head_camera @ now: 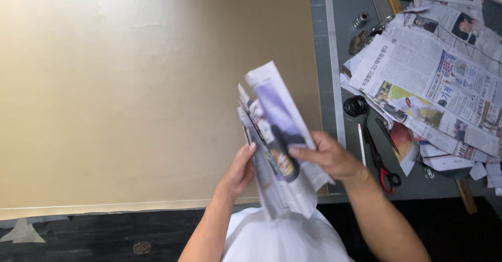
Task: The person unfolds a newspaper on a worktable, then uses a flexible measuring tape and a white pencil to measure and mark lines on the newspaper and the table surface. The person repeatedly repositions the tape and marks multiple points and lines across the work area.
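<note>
The folded newspaper is held upright in the air between both hands, above the near edge of the large tan sheet that covers most of the table. The paper is doubled into a long narrow bundle; its upper end leans away from you and its lower end fans out loosely over your lap.

Your left hand backs the bundle from the left, with its fingers closed flat against the outer layer. Your right hand grips the bundle from the right, its fingers pinched across the printed front face. Both hands are closed on the paper; neither is free.

To work the fold well, keep the layers aligned along the long edge and press the crease between thumb and fingers rather than crushing the whole stack. The loose lower sheets appear likely to slip, so judge the grip there before you shift either hand.

To your right, on the grey part of the table, lie a white pen, red-handled scissors just beside it, and a black tape roll a little farther off. A spread pile of newspapers occupies the far right, partly over these tools. A small metal fitting sits near the top edge, well apart from your hands.
</note>
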